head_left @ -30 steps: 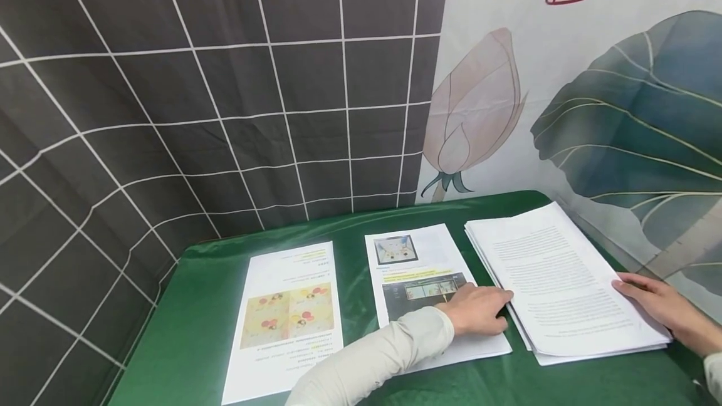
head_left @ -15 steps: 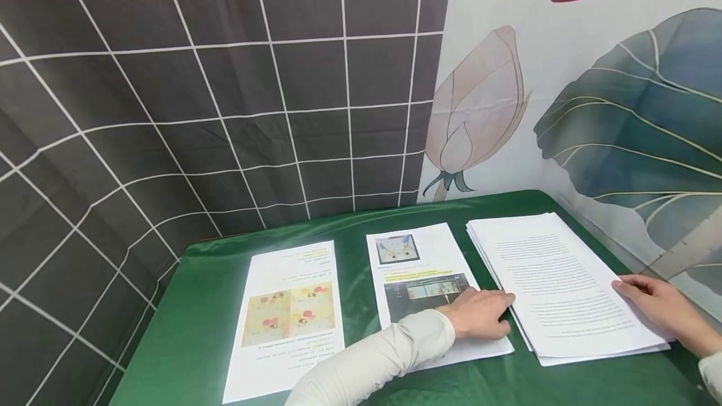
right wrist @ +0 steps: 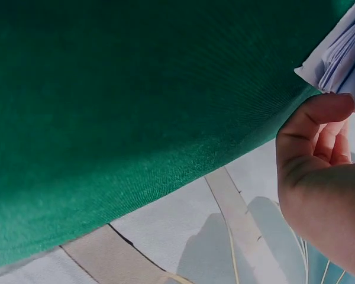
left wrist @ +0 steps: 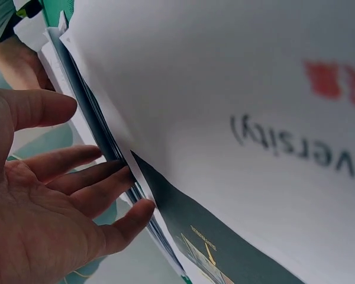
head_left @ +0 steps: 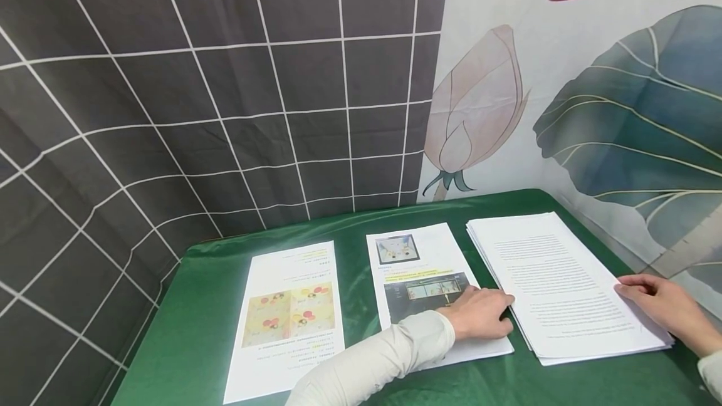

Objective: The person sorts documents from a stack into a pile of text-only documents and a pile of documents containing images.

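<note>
A stack of printed paper (head_left: 555, 287) lies at the right of the table, its top sheet covered in lines of text. My left hand (head_left: 479, 313) reaches over a neighbouring sheet with printed pictures (head_left: 414, 249) to the stack's left edge. In the left wrist view, the left fingers (left wrist: 109, 192) are extended against the paper edges, with the thumb held apart. At the opposite edge, my right hand (head_left: 662, 306) touches the stack. The right wrist view shows the right thumb (right wrist: 328, 107) bent at the stack's corner; its other fingers are partly hidden.
Another printed sheet (head_left: 287, 356) with a yellowish picture lies farther left. Green cloth (head_left: 355, 306) covers the table. Dark gridded fabric (head_left: 225, 99) hangs behind, and a white curtain with a lotus print (head_left: 479, 99) hangs behind at the right.
The top sheets of the stack have slid toward me, lining up better with the sheets beneath. Both hands keep nearly the same places, and the other printed sheets have not moved.
</note>
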### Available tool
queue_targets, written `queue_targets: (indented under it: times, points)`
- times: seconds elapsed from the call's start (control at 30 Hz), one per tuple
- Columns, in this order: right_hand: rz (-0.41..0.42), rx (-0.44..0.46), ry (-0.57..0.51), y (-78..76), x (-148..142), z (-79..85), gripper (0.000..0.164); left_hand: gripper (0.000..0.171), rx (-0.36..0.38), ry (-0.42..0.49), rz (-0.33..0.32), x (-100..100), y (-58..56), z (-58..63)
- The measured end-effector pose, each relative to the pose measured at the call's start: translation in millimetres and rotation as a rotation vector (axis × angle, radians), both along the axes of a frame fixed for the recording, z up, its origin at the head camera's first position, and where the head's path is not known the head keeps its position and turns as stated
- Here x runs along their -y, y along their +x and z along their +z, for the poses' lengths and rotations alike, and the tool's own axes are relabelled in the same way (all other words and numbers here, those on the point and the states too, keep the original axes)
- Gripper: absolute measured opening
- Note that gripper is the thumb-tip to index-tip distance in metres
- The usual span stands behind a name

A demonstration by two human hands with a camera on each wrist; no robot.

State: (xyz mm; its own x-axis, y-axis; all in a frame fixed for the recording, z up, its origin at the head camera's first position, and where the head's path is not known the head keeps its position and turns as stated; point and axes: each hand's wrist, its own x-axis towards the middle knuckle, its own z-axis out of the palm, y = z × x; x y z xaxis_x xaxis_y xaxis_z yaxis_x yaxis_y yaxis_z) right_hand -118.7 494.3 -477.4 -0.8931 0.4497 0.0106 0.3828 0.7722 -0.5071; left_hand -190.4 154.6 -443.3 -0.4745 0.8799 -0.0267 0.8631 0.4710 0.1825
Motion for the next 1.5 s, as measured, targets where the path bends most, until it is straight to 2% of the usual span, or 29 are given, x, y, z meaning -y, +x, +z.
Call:
queue_targets:
  times: [0.13,0.27,0.4,0.53,0.77,0.93,1.1,1.3,1.5]
  points:
    - [-0.006,0.000,-0.003,0.5,-3,-2.3,0.046,0.026,0.020,-0.005,0.015,-1,1.6,-0.2]
    - [0.008,-0.016,0.023,1.5,-1,-1.1,0.044,0.009,0.032,0.007,0.041,-2,2.7,0.9]
    - [0.021,-0.035,0.046,1.3,3,1.0,0.047,0.026,0.046,0.015,0.062,-2,3.0,3.0]
    - [0.015,-0.041,0.039,1.7,6,2.6,0.047,0.028,0.051,0.022,0.066,-3,4.1,4.4]
    - [0.044,-0.063,0.077,1.7,6,0.8,0.039,0.012,0.051,0.030,0.063,0,1.7,6.7]
    - [0.076,-0.068,0.123,0.6,11,3.8,0.031,0.035,0.101,0.035,0.066,6,-2.9,8.3]
    - [0.084,-0.041,0.164,-2.0,27,17.7,0.029,0.038,0.124,0.048,0.057,10,-6.4,8.9]
    - [0.030,-0.032,0.188,-3.8,40,34.0,0.024,0.044,0.134,0.146,0.069,17,-10.4,7.9]
    - [0.078,-0.076,0.142,-8.4,51,35.2,0.028,0.050,0.180,0.258,0.108,25,-14.1,11.3]
